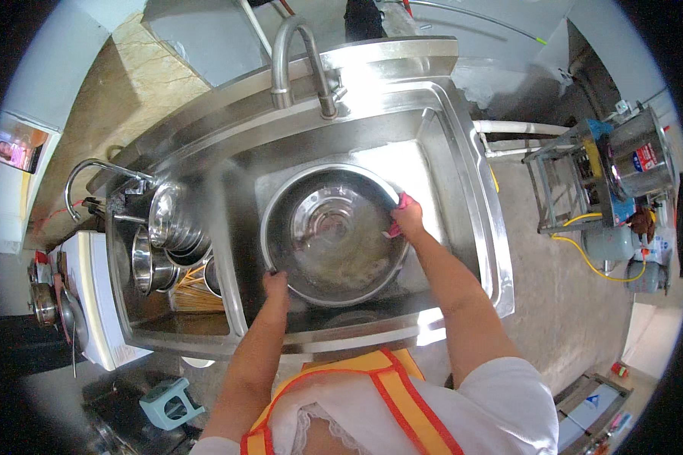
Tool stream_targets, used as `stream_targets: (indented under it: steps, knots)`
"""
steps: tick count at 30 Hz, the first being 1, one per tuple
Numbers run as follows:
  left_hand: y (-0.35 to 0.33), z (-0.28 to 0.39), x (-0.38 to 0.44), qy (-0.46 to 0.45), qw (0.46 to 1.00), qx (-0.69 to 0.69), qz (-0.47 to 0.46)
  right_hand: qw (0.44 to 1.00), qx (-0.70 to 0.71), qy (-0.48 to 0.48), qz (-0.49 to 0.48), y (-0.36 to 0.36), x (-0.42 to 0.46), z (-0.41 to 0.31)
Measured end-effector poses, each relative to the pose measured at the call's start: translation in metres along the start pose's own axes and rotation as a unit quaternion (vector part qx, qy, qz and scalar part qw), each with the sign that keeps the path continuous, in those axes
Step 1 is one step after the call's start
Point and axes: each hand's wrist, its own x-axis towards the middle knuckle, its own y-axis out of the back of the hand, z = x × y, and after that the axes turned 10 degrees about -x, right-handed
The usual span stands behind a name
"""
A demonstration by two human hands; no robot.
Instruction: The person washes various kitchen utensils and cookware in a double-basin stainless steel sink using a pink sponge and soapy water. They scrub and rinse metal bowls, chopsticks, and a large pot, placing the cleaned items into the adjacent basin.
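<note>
A large round metal basin [319, 287] with some cloudy liquid at its bottom stands in the right bowl of a stainless steel sink [452, 227]. My left hand [276, 281] grips the basin at its lower left rim. At the upper right rim, my right hand [408, 217] holds a pink cloth [395, 227] against the basin. Behind the basin rises a curved steel faucet [296, 34]. The fingers of both hands are partly hidden by the rim and the cloth.
The left sink bowl holds stacked steel bowls [168, 213] and a bundle of wooden chopsticks [199, 293]. A second faucet [91, 165] arches at far left. A blue-green plastic stool [168, 404] stands below left. A large steel pot [640, 156] and gas cylinders [609, 244] are at right.
</note>
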Motion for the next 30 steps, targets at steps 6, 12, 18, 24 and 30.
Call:
stream_targets:
  steps: [6,12,18,24,30]
  knots:
    - [-0.057,0.137,-0.037,-0.448,0.860,0.244,-0.004,0.902,-0.270,0.330,-0.066,0.019,0.021,-0.090]
    - [-0.104,0.191,-0.080,-0.459,0.732,0.464,-0.195,0.790,-0.333,0.496,-0.137,-0.014,-0.002,-0.149]
    - [-0.089,0.184,-0.065,-0.456,0.770,0.402,-0.196,0.839,-0.264,0.474,-0.032,-0.002,0.007,-0.116]
    - [-0.049,0.151,-0.033,-0.311,0.873,0.371,-0.064,0.980,-0.031,-0.175,-0.087,-0.006,0.008,0.015]
    - [-0.027,0.104,-0.040,-0.146,0.977,0.153,0.008,0.958,-0.079,-0.271,-0.047,-0.013,-0.029,0.024]
